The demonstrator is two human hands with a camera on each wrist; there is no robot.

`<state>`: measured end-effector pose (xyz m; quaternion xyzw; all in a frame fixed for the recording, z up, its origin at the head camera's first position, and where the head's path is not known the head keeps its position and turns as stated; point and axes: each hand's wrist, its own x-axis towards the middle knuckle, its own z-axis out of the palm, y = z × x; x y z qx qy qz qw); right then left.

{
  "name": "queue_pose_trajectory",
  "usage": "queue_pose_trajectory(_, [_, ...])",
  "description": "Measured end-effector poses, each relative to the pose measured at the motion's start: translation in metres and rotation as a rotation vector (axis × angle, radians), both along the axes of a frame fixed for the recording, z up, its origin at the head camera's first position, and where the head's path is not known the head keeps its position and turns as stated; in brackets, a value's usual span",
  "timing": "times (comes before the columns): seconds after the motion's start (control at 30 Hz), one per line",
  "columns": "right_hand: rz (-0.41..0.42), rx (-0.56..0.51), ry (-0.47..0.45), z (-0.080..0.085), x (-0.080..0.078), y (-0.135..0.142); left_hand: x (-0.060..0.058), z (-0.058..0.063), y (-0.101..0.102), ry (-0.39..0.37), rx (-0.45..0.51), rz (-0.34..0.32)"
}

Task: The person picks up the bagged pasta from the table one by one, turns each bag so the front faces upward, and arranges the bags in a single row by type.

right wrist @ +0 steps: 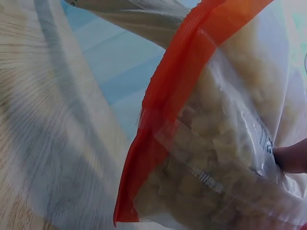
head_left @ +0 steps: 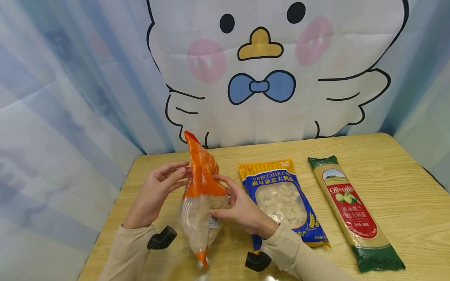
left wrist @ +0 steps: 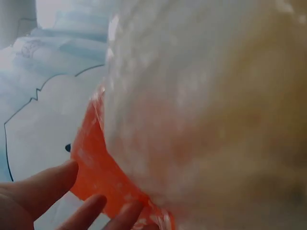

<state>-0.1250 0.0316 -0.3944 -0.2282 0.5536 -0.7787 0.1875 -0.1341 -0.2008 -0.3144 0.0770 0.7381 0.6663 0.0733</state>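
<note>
A clear plastic bag of pale pasta-like pieces with orange ends [head_left: 197, 222] is held up on edge over the table, left of centre in the head view. My right hand [head_left: 247, 212] grips its right side; in the right wrist view the thumb [right wrist: 292, 158] presses beside a small barcode label. On the other side, my left hand [head_left: 156, 191] has its fingers spread, fingertips at the orange upper part. The bag's cloudy side [left wrist: 192, 120] fills much of the left wrist view, with the left fingers [left wrist: 43, 189] loosely extended below.
Right of the bag lies a blue and yellow orecchiette packet [head_left: 281, 199], partly under the right forearm. Farther right is a long green-ended Olivoilà pasta packet [head_left: 348, 210]. The wooden table [head_left: 418, 191] backs onto a curtain [head_left: 88, 97] with a cartoon bird.
</note>
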Motion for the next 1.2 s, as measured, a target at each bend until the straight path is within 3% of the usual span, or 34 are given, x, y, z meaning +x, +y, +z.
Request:
queue_pose_trajectory(0.17, [0.002,-0.039,-0.018,-0.002,0.000,0.000,-0.011,-0.016,-0.012,-0.153,-0.042,-0.051])
queue_pose_trajectory(0.3, [0.010,-0.062,-0.014,-0.005,0.000,0.001,-0.016,-0.032,-0.019,-0.300,0.029,-0.157])
queue_pose_trajectory(0.43, [0.008,-0.069,0.000,-0.007,-0.002,0.002,-0.020,-0.041,-0.019,-0.362,0.128,-0.246])
queue_pose_trajectory(0.57, [0.013,-0.067,-0.010,-0.009,-0.005,0.005,-0.022,-0.047,-0.015,-0.396,0.190,-0.273])
queue_pose_trajectory(0.73, [0.025,-0.035,-0.056,-0.010,-0.008,0.007,-0.022,-0.048,-0.012,-0.408,0.245,-0.180])
queue_pose_trajectory(1.0, [-0.099,0.049,-0.265,-0.011,-0.007,0.013,-0.017,-0.037,-0.002,-0.338,0.244,0.063])
queue_pose_trajectory(1.2, [-0.089,0.002,-0.308,-0.008,-0.005,0.017,-0.014,-0.029,0.000,-0.309,0.319,0.129])
